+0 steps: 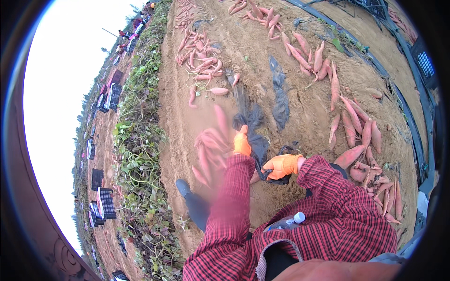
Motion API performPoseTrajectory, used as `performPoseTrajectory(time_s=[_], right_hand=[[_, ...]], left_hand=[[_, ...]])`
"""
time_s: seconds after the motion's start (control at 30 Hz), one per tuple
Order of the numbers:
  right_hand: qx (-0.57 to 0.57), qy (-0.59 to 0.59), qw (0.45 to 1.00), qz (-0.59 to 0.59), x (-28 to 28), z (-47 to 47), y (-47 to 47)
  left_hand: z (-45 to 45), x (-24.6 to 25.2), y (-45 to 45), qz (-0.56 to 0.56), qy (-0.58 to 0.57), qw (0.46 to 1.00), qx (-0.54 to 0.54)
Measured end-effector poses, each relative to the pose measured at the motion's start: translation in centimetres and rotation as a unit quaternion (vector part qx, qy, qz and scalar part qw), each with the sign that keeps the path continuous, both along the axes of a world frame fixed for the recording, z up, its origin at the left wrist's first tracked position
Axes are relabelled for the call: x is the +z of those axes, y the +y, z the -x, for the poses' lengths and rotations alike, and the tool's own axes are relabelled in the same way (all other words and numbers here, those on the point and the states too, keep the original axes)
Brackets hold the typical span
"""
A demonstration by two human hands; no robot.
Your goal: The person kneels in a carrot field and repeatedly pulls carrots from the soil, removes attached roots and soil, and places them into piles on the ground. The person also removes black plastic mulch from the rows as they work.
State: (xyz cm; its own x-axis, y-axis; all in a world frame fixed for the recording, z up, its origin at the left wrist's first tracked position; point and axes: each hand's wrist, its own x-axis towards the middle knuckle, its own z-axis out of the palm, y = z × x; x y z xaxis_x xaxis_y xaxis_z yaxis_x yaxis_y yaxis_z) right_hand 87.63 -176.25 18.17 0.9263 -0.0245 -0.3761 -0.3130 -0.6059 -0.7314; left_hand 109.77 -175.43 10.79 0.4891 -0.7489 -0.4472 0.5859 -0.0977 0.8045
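Observation:
An orange glove covers my left hand (242, 141), which is closed on a strip of thin black plastic mulch film (259, 145). My right hand (282, 166), gloved the same way, grips a crumpled bunch of black film (280, 180) close to my body. The strip runs between the two hands and on along the soil ahead of the left one. Just left of my left forearm lies a heap of pink sweet potatoes (211, 140), blurred and partly hidden by the sleeve.
More sweet potatoes lie in a pile (200, 58) ahead and in a row (351, 123) to the right. Another film piece (278, 93) rests on the soil. Leafy vines (144, 147) line the left, with black crates (106, 203) beyond. A capped bottle (286, 222) sits against my shirt.

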Motion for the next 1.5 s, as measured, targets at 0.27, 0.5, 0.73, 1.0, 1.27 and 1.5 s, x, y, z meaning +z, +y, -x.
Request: performPoseTrajectory(time_s=[0.27,0.5,0.73,1.0,1.27,1.5], right_hand=[[0.024,0.105,0.994,-0.006,3.3,1.3,-0.9],[-0.123,-0.005,0.982,-0.145,0.9,-0.1,-1.2],[-0.294,-0.184,0.846,-0.405,-5.5,-1.2,-2.7],[-0.489,-0.165,0.752,-0.409,-3.3,-5.3,-2.7],[-0.375,0.098,0.921,-0.034,-3.8,-16.2,-6.2],[-0.430,-0.139,0.888,-0.090,4.7,-13.7,-11.7]], left_hand=[[1.7,6.8,11.3,0.020,-0.417,0.908,-0.046],[7.0,9.5,20.5,0.008,-0.362,0.931,-0.042],[12.0,13.3,24.1,0.036,-0.498,0.859,-0.114],[9.8,11.7,23.6,-0.042,-0.598,0.720,-0.350],[5.4,11.5,24.5,-0.049,-0.583,0.742,-0.328],[4.0,11.9,24.9,0.017,-0.576,0.808,-0.126]])
